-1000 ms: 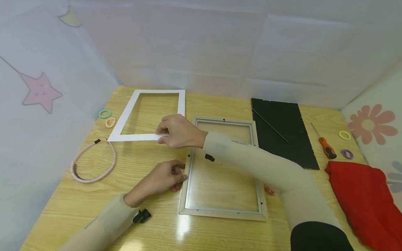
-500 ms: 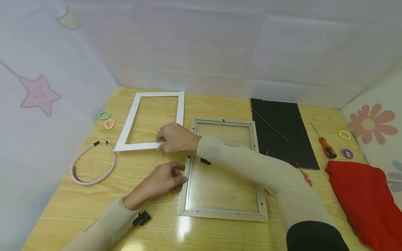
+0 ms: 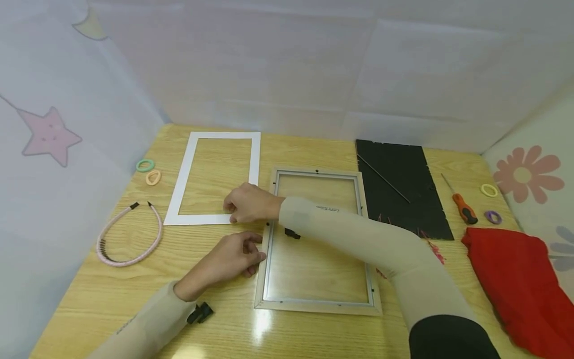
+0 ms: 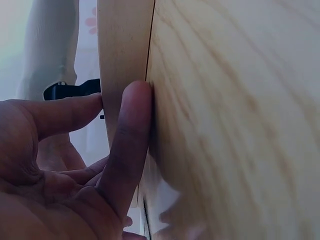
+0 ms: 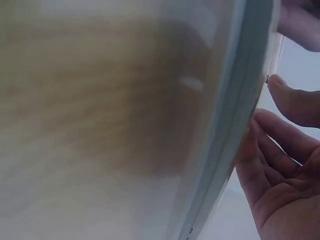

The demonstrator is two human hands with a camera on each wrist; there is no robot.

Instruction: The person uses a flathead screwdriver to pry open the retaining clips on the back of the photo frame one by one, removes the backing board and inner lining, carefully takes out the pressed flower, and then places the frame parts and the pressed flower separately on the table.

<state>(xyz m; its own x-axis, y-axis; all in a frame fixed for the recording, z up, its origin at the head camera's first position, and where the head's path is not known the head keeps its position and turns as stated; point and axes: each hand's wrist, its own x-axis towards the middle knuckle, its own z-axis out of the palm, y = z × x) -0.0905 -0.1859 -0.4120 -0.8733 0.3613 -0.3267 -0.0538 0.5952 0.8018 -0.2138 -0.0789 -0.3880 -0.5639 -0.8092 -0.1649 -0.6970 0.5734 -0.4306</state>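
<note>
A white rectangular mat (image 3: pixel 178 191) with an open middle lies flat on the wooden table. My right hand (image 3: pixel 251 202) is over its near right corner, fingers bent, the thumb tip resting on the near strip. No pinch on the mat shows. Beside it lies a pale wooden picture frame (image 3: pixel 365 279) with a clear pane, partly covered by my right sleeve. My left hand (image 3: pixel 233 257) rests at the frame's left side, fingertips touching the outer edge without wrapping round it. The left wrist view shows the left hand's fingers (image 4: pixel 131 112) against the frame side (image 4: pixel 122 30).
A black board (image 3: pixel 399 174) with a thin rod (image 3: pixel 383 178) lies behind right. Further right are an orange-handled screwdriver (image 3: pixel 464 208), hair ties (image 3: pixel 493 217) and red cloth (image 3: pixel 511 269). A headband (image 3: pixel 127 262) and two more ties (image 3: pixel 153 177) lie left. Red sprigs (image 3: pixel 434 249) show behind my sleeve.
My right hand has lowered the white mat toward me until it lies flat, and its grip has loosened. The left hand has stayed at the frame's edge.
</note>
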